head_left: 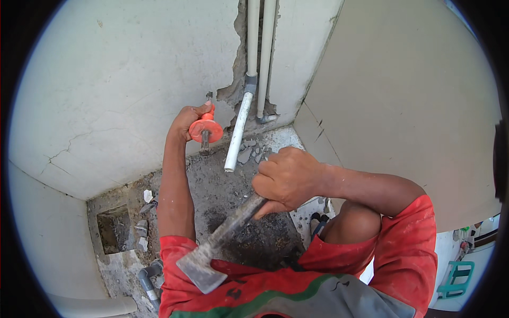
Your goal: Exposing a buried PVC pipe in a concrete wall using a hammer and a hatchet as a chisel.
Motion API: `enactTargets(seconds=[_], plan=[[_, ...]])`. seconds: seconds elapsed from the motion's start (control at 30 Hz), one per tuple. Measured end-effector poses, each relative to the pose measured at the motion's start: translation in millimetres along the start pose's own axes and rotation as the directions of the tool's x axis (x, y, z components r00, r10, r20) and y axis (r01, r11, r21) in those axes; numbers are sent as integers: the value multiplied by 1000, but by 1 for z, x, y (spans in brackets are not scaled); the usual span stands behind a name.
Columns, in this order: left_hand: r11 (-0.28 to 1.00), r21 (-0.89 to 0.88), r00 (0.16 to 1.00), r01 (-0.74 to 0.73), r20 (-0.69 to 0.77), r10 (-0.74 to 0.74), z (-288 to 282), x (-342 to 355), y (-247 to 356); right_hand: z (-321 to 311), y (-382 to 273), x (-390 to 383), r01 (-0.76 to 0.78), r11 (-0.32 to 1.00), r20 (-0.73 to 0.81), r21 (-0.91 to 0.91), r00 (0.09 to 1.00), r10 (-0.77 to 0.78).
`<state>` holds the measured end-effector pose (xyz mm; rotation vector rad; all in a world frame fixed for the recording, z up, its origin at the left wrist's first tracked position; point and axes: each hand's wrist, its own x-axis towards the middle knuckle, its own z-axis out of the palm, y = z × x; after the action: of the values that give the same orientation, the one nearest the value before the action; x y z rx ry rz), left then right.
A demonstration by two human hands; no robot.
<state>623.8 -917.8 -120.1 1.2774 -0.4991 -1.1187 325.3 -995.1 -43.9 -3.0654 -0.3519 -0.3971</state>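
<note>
My left hand (188, 119) grips a metal chisel (205, 141) with an orange round hand guard (212, 131); its far tip is at the white wall (132, 74), just left of a broken channel (236, 63). My right hand (289, 180) is closed on the handle of a hatchet-like hammer (201, 265), its head held low over my red clothing. Two vertical pipes (253, 37) sit in the channel, the left one joining a loose-ended white pipe (238, 132) that angles out between my hands. The other pipe (263, 90) ends in an elbow (266, 118).
Rubble (246, 151) lies on the rough concrete floor (212, 185) below the channel. A square pit (111, 228) and grey pipe fittings (148, 281) are at the left. A beige wall (403, 106) rises on the right, and a green plastic stool (456, 278) is at the lower right.
</note>
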Motion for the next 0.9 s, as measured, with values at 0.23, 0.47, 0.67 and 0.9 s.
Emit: enactTargets(seconds=[0.23, 0.47, 0.67, 0.9], plan=[[999, 33, 999, 7, -37, -6, 2, 2, -5, 11, 8, 1, -181, 978, 9, -101, 983, 183], [999, 38, 999, 9, -51, -8, 7, 3, -4, 4, 30, -1, -36, 987, 3, -158, 999, 37], [1000, -20, 1000, 13, -16, -13, -4, -3, 2, -17, -20, 5, 266, 960, -19, -89, 963, -269], [992, -123, 999, 25, 50, -19, -1, -9, -1, 0, 2, 12, -209, 968, 35, -137, 976, 215]])
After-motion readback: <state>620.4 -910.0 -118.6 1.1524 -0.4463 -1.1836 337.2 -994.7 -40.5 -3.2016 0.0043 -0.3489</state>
